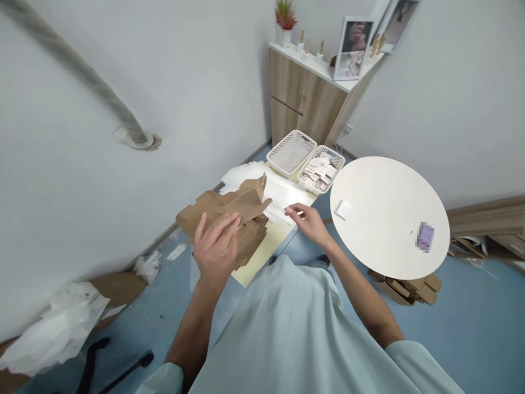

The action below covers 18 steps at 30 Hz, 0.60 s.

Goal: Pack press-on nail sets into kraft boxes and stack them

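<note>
My left hand (216, 243) lies over a pile of flat brown cardboard pieces (246, 241), its fingers stretched out and touching the top piece. That piece has folded flaps (256, 189) standing up at its far right end. My right hand (307, 220) hovers to the right of the pile, apart from the cardboard. Its thumb and forefinger come together in a pinch, and whether anything small sits between them is hidden. Beneath and behind the cardboard, white sheets (283, 191) are spread over a pale yellow surface (268, 243).
Two white plastic baskets (283, 171) stand beyond the sheets, one holding small white packets (318, 174). At the right is a round white table (389, 191) with a small white box (343, 209). Cardboard boxes (404, 287) lie below it. A wooden cabinet (305, 93) fills the corner.
</note>
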Motion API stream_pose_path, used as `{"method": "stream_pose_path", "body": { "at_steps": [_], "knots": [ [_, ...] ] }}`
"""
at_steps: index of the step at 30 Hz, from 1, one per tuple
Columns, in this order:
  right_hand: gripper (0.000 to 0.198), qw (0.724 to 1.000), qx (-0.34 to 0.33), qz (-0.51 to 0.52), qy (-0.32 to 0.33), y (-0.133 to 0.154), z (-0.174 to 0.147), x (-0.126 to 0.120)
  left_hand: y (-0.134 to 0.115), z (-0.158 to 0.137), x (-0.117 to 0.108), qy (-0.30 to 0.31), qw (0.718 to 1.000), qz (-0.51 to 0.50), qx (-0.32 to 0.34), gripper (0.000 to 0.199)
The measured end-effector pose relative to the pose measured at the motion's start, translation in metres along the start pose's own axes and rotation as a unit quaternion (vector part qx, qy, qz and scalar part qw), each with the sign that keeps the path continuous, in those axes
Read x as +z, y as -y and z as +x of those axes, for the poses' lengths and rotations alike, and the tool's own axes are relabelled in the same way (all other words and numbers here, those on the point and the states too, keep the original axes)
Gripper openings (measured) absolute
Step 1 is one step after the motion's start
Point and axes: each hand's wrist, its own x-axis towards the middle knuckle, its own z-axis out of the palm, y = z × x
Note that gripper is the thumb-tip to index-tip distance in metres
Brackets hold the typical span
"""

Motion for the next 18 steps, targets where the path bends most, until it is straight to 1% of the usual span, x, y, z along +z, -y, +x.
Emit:
{"method": "stream_pose_path", "body": {
  "at_steps": [2, 4, 6, 8, 10, 13, 16, 18],
  "knots": [
    [0.05, 0.997, 0.025, 0.015, -0.075, 0.014, -0.012, -0.046, -0.023, 0.015, 0.018, -0.001, 0.998, -0.027, 0.059, 0.035],
    [0.05, 0.991, 0.042, 0.03, -0.125, 0.02, -0.028, -0.086, -0.049, 0.03, 0.04, 0.003, 0.991, -0.061, 0.123, 0.038],
    [0.047, 0.984, 0.053, 0.036, -0.165, 0.017, -0.046, -0.121, -0.078, 0.041, 0.066, 0.017, 0.98, -0.091, 0.179, 0.042],
    [0.044, 0.976, 0.07, 0.038, -0.203, 0.006, -0.065, -0.154, -0.108, 0.05, 0.095, 0.037, 0.967, -0.114, 0.223, 0.043],
    [0.041, 0.967, 0.096, 0.035, -0.235, -0.011, -0.083, -0.188, -0.14, 0.056, 0.128, 0.061, 0.954, -0.14, 0.258, 0.043],
    [0.039, 0.953, 0.136, 0.015, -0.269, -0.047, -0.11, -0.24, -0.19, 0.06, 0.181, 0.11, 0.931, -0.175, 0.302, 0.045],
    [0.036, 0.937, 0.182, 0.003, -0.298, -0.093, -0.137, -0.288, -0.243, 0.057, 0.236, 0.155, 0.907, -0.2, 0.338, 0.046],
    [0.032, 0.924, 0.217, 0.009, -0.315, -0.127, -0.155, -0.316, -0.277, 0.051, 0.271, 0.202, 0.888, -0.217, 0.352, 0.044]
  ]
}}
